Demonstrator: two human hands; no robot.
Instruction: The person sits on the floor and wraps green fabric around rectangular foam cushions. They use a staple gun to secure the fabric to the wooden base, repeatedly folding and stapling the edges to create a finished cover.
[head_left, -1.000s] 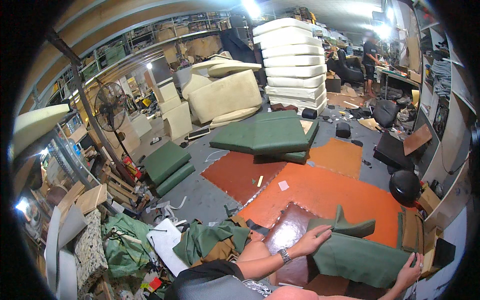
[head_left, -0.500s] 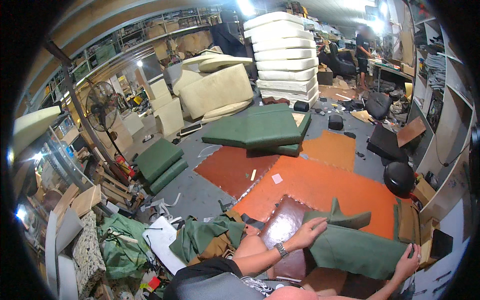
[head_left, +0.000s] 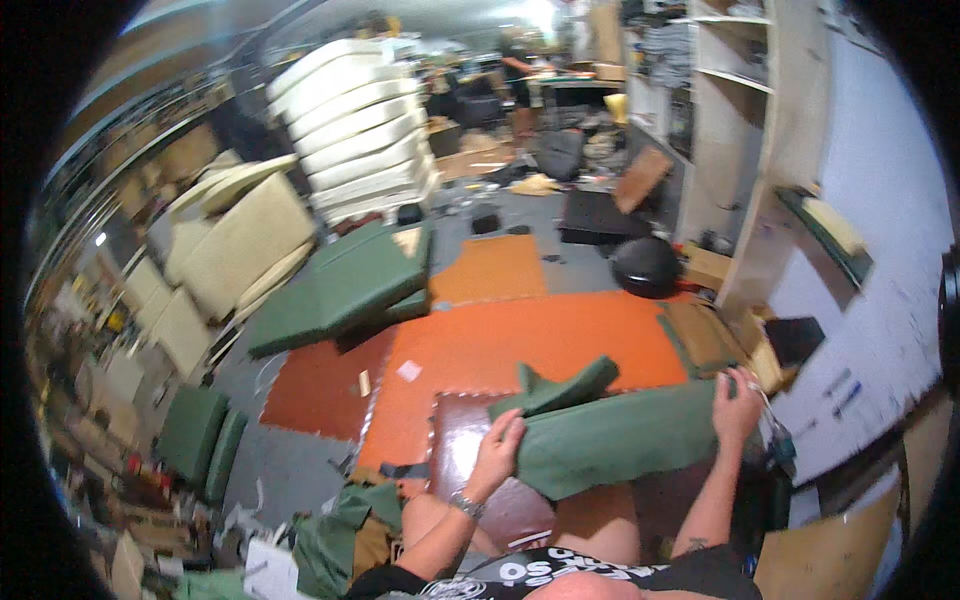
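Note:
My left hand (head_left: pixel 497 448) has its fingers closed on the left end of a long green leather piece (head_left: pixel 625 435) lying across my front. My right hand (head_left: pixel 737 405) pinches the far right corner of that piece; a small pale item beside those fingers is blurred. Just beyond the leather lies a smaller folded green piece (head_left: pixel 565 392) with a raised flap. Beneath them is a glossy maroon sheet (head_left: pixel 460 450), partly hidden. A green-and-brown heap of material (head_left: pixel 375 530) sits by my bare leg, left of my hands.
Orange sheets (head_left: pixel 530 335), green cushions (head_left: pixel 335 285) and a black rounded object (head_left: pixel 645 268) cover the floor ahead. Cream foam stacks (head_left: pixel 355 135) stand back left. Shelving (head_left: pixel 735 150) and a wall board (head_left: pixel 860 380) line the right. A person (head_left: pixel 518 80) stands at a far table.
The view has swung rightward, bringing more of the right-hand shelving and wall into sight. Both my hands keep hold of the green piece, now higher and more centred beneath the view.

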